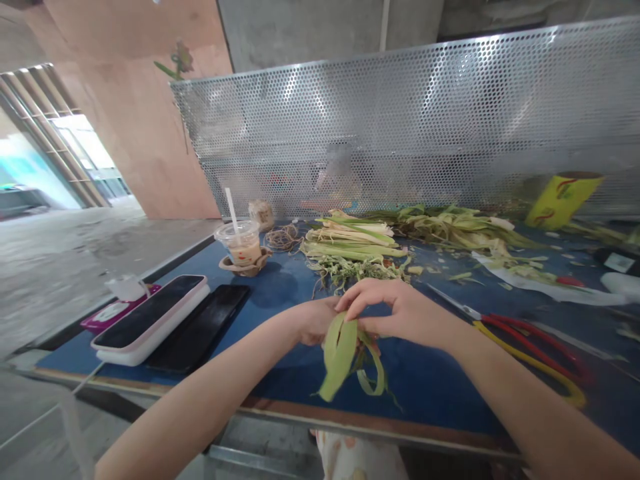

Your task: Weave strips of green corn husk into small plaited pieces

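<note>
Near the table's front edge, my left hand point(319, 321) is closed around a bundle of green corn husk leaves point(339, 357). Wide strips hang down from it, one of them curled into a loop. My right hand point(383, 305) comes in from the right, its fingers bent and pinching the top of the same leaves. The fingertips of the left hand are partly hidden behind the leaves and the right hand. Just beyond the hands lies a heap of thin leafy stems point(363, 267), with a pile of pale green husk strips point(350, 237) behind it.
Red-and-yellow-handled scissors point(530, 347) lie to the right. At left are a phone in a pale case point(153, 317), a black phone point(200, 330), an iced drink cup point(243, 247) and twine point(281, 238). More husks point(450, 227) and a yellow container point(563, 200) stand before the perforated metal panel point(400, 127).
</note>
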A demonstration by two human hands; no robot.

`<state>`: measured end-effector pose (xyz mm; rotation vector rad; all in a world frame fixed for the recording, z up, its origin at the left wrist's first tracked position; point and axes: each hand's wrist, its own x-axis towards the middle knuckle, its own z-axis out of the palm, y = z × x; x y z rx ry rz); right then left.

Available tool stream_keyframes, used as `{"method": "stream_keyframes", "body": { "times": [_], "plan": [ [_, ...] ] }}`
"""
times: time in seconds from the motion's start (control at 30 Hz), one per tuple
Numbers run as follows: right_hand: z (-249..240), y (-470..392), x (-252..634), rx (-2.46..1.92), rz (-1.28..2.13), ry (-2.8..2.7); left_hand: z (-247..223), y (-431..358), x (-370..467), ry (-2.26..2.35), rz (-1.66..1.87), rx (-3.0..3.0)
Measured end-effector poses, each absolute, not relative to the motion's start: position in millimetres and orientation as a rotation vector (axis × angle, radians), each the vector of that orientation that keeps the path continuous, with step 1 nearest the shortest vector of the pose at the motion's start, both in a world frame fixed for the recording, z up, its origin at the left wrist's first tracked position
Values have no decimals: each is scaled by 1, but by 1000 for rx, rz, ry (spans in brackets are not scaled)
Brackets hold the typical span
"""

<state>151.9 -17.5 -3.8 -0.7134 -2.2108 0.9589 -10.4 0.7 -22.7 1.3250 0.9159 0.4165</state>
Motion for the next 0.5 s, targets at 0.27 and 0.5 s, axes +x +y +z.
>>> {"method": "stream_keyframes", "body": {
  "times": [0.27, 0.5],
  "plan": [
    [0, -11, 165, -885, 910, -2022, -19, 4, -14, 820, 409, 1253],
    [-8, -8, 156, -889, 1067, -1838, -16, 1, -13, 881, 488, 1608]
  ]
}}
